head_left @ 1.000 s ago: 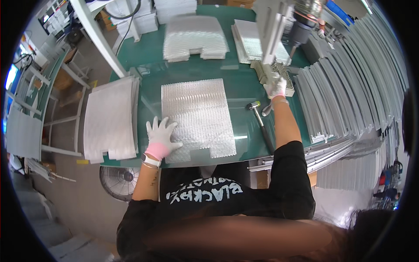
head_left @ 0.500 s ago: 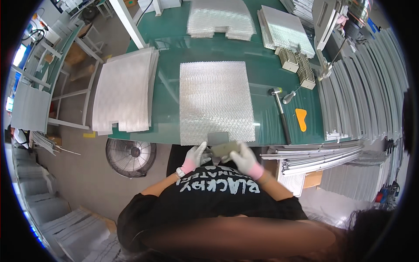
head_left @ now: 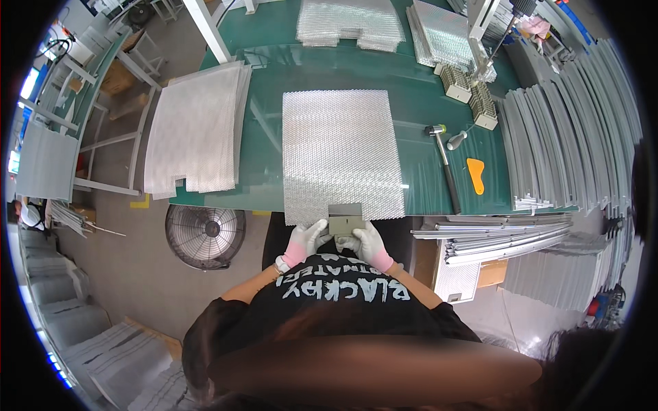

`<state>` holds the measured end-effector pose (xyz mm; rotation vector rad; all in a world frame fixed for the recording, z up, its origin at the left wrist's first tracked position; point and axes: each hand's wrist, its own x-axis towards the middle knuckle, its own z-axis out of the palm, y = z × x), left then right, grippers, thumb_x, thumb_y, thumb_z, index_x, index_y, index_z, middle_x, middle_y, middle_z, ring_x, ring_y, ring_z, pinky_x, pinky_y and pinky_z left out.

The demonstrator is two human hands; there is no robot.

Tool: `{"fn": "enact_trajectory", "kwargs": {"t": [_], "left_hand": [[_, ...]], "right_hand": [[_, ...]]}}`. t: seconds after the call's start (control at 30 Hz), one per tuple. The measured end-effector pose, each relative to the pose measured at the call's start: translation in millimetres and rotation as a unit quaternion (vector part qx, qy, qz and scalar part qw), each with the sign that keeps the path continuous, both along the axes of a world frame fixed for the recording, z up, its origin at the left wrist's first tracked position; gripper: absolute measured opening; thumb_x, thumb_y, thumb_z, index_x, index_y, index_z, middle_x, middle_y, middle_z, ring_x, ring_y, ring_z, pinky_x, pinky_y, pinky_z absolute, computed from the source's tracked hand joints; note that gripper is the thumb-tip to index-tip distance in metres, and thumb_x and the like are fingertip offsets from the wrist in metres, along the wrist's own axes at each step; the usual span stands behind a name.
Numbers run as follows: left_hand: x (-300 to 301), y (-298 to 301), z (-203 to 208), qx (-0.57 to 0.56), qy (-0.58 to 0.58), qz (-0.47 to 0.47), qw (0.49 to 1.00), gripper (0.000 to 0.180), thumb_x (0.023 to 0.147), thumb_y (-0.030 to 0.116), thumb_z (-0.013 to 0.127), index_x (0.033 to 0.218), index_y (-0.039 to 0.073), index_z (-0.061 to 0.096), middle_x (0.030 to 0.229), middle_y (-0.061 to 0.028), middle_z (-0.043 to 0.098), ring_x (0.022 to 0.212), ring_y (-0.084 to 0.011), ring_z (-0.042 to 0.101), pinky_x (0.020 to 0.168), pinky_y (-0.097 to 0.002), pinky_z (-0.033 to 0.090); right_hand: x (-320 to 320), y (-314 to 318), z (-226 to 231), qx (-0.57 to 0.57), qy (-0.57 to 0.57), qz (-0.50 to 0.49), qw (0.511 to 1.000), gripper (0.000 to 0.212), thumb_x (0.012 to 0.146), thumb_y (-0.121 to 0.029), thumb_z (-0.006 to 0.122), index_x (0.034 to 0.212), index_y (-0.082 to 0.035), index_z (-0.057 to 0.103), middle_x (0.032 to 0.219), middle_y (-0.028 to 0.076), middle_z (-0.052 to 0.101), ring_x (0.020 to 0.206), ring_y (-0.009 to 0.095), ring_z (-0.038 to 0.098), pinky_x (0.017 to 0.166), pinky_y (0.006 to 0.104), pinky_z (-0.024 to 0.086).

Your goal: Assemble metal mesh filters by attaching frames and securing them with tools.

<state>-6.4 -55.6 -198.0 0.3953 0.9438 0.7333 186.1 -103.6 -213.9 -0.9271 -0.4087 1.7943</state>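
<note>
Compared with half a second ago, the grey-green block (head_left: 347, 226) has levelled out: tilted and blurred then, it now sits squarely between the two hands, at the near edge of the green worktop (head_left: 421, 92). The left hand (head_left: 303, 242), in a white glove with a pink cuff, has its grip closed on the block's left side; the right hand (head_left: 372, 245), gloved alike, is closed on its right side. The block is just below the notch in a silvery sheet (head_left: 341, 151) lying flat on the worktop; whether the two touch, I cannot tell. To the sheet's right lie a mallet (head_left: 448, 171), a screwdriver (head_left: 456, 141) and an orange scraper (head_left: 476, 176), with pale blocks (head_left: 483, 109) beyond them. White sheets (head_left: 195, 130) are stacked at the left.
</note>
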Motion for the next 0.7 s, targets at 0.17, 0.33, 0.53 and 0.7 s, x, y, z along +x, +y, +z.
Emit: {"fn": "enact_trajectory", "kwargs": {"t": [0.17,0.33,0.53,0.7], "left_hand": [[-6,0,-9,-0.037,-0.151,0.017,0.988,0.022,0.097,0.014,0.059,0.113,-0.002,0.061,0.112,-0.0123,0.066,0.097,-0.0217,0.065,0.084,-0.0353,0.054],[-9,-1,-22,-0.024,-0.130,0.010,0.991,0.024,0.098,0.016,0.058,0.116,-0.001,0.061,0.113,-0.0096,0.066,0.096,-0.0188,0.065,0.082,-0.0337,0.055],[-4,0,-6,0.040,0.044,-0.041,0.997,0.039,0.097,0.031,0.061,0.115,-0.004,0.064,0.110,-0.0088,0.067,0.093,-0.0127,0.063,0.077,-0.0300,0.056],[-2,3,-27,0.080,0.072,-0.160,0.981,0.055,0.094,0.050,0.060,0.101,-0.005,0.067,0.091,-0.0043,0.066,0.078,-0.0094,0.060,0.068,-0.0248,0.050]], "right_hand": [[0,0,7,0.001,-0.014,-0.003,1.000,0.034,0.093,-0.006,0.041,0.124,0.009,0.045,0.111,0.020,0.061,0.089,0.027,0.066,0.079,0.0401,0.059],[-4,2,20,-0.015,-0.015,-0.028,0.999,0.030,0.094,-0.006,0.040,0.119,0.010,0.049,0.108,0.020,0.063,0.088,0.025,0.068,0.076,0.0364,0.059],[2,5,31,-0.016,-0.168,0.051,0.984,0.021,0.095,-0.010,0.046,0.103,0.006,0.058,0.085,0.010,0.066,0.069,0.015,0.066,0.064,0.0260,0.054],[-12,5,25,0.029,-0.261,-0.106,0.959,0.020,0.096,-0.017,0.058,0.094,0.003,0.059,0.074,0.002,0.058,0.061,0.009,0.052,0.056,0.0252,0.044]]}}
